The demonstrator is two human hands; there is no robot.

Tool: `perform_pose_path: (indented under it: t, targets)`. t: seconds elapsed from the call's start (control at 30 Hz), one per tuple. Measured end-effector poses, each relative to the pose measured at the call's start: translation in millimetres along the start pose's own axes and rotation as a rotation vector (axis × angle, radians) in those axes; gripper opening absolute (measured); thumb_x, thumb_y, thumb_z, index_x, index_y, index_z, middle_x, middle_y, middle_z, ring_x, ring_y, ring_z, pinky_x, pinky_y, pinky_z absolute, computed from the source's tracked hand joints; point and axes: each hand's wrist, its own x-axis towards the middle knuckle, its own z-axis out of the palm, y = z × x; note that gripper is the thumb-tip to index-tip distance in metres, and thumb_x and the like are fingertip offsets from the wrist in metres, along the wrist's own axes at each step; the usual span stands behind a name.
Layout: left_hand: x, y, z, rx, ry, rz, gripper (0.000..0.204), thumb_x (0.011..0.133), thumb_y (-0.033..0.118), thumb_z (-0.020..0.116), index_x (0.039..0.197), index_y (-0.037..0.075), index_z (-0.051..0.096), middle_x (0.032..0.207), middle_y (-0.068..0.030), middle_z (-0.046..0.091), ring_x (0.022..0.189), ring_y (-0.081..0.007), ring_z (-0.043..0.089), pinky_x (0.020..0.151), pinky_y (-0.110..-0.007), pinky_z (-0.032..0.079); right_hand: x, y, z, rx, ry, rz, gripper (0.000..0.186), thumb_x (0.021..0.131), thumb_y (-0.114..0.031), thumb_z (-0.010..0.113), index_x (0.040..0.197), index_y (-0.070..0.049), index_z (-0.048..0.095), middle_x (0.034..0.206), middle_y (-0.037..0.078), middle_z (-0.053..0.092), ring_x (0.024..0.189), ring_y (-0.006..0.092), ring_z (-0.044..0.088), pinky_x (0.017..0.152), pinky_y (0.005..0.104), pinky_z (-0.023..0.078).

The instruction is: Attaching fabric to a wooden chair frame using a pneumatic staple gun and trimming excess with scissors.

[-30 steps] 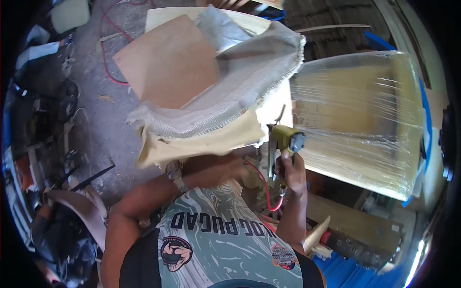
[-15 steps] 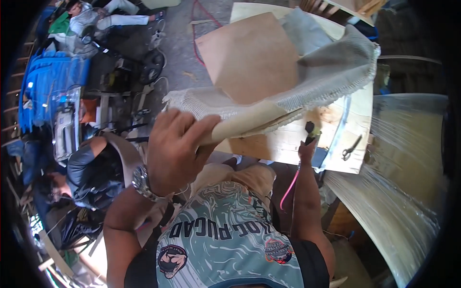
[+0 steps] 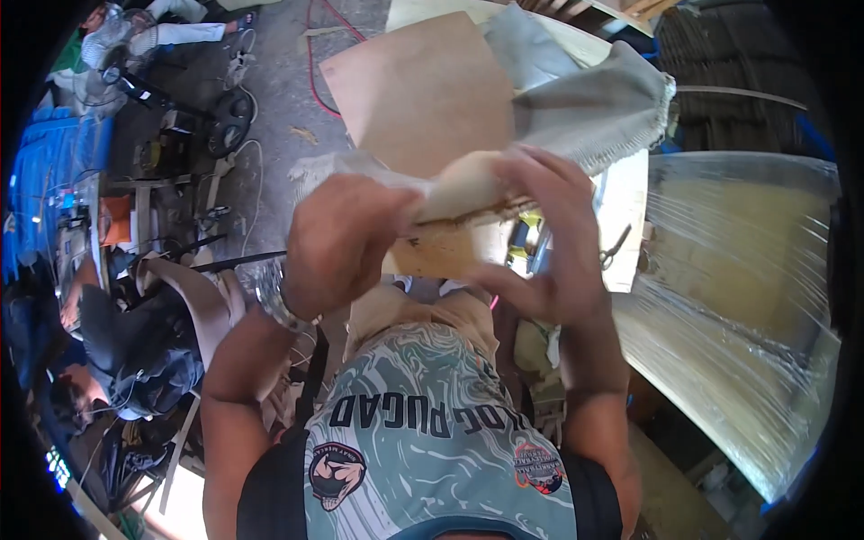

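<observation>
My left hand [image 3: 342, 238], with a metal watch at the wrist, is closed on the near edge of a piece of grey woven fabric [image 3: 576, 117] with a frayed border. A cream padded roll [image 3: 468, 184] runs along that raised edge. At the roll's right end is my right hand [image 3: 567, 238], blurred, its fingers reaching over the roll and the thumb well apart below. A brown board [image 3: 423, 99] lies over the fabric's middle. Partly hidden behind my right hand, a yellow-and-black hand tool [image 3: 524, 232] rests on the wooden tabletop [image 3: 432, 252].
Scissors [image 3: 616, 247] lie at the table's right side. Farther right stands a large panel in clear plastic wrap [image 3: 738, 261]. A person in dark clothes [image 3: 144, 342] is close by on the left, near a standing fan [image 3: 117, 67]. A red hose [image 3: 315, 72] crosses the floor.
My right hand has let go of the hand tool and come up to the fabric's edge. The left hand keeps its hold. The view has shifted, moving the table leftward in the picture.
</observation>
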Motion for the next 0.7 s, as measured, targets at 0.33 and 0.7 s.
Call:
perform_pose_path:
  t: [0.33,0.7]
  targets:
    - [13,11,-22,-0.054,-0.091,-0.147,0.038,0.082,0.012,0.081,0.117,0.004,0.068,0.114,-0.0136,0.068,0.102,-0.0349,0.064,0.089,-0.045,0.053,56,-15,14,0.061,-0.301,-0.015,0.037,0.073,-0.010,0.079,0.110,-0.009,0.074,0.113,0.009,0.071,0.101,0.0320,0.068,0.089,0.0426,0.053]
    - [1,5,-7,0.149,-0.110,-0.116,0.036,0.067,0.012,0.080,0.103,0.008,0.075,0.113,-0.0027,0.073,0.104,-0.0249,0.065,0.093,-0.040,0.049,45,-4,43,0.126,-0.073,-0.097,0.036,0.067,-0.002,0.069,0.102,-0.007,0.074,0.102,0.010,0.076,0.094,0.0321,0.073,0.095,0.0454,0.055]
